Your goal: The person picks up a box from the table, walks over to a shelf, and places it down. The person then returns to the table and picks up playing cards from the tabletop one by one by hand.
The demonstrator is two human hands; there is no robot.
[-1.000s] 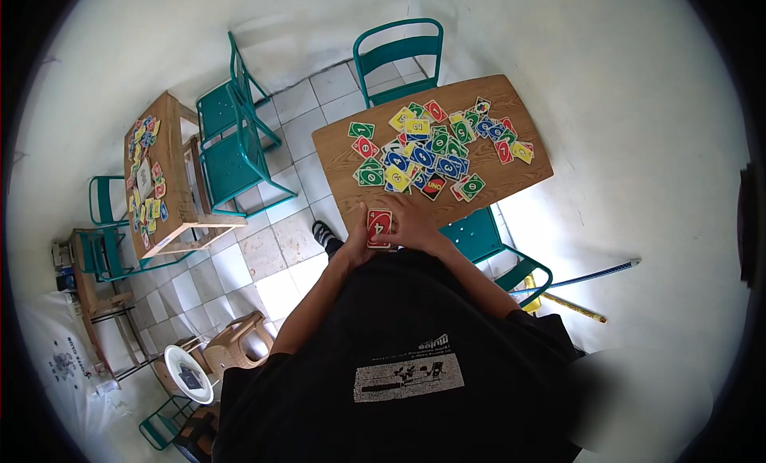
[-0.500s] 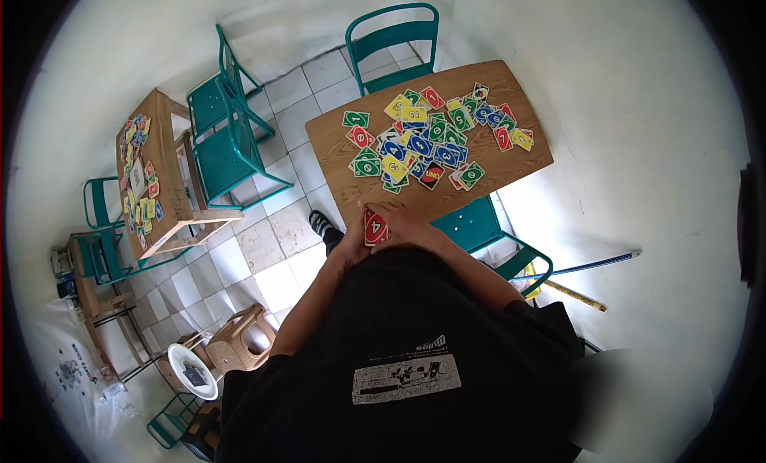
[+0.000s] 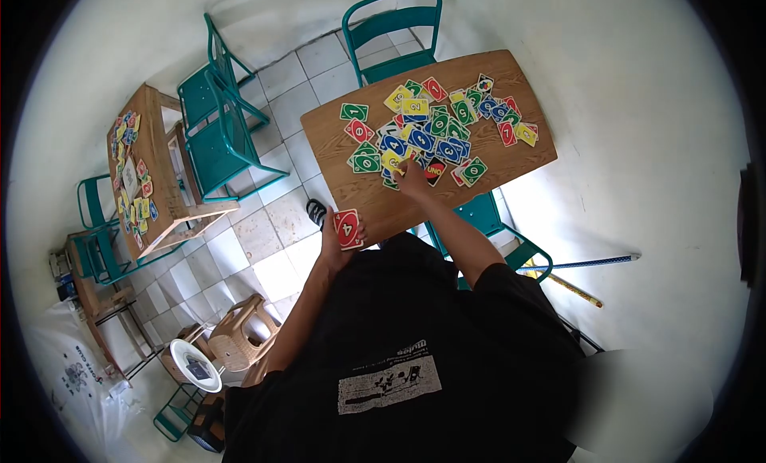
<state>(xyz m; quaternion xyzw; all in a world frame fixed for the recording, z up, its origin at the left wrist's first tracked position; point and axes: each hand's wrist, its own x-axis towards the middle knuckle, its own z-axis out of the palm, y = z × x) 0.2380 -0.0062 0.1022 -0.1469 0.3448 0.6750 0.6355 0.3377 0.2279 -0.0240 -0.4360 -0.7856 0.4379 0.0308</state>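
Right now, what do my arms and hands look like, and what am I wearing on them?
Both arms are bare from above the elbow down. The left hand and right hand wear no gloves; no watch or ring can be made out at this size. Short black sleeves belong to a black T-shirt with a white printed panel on the front.

White walls, tiled floor (image 3: 275,223), teal chairs (image 3: 219,136), two wooden tables (image 3: 363,195).
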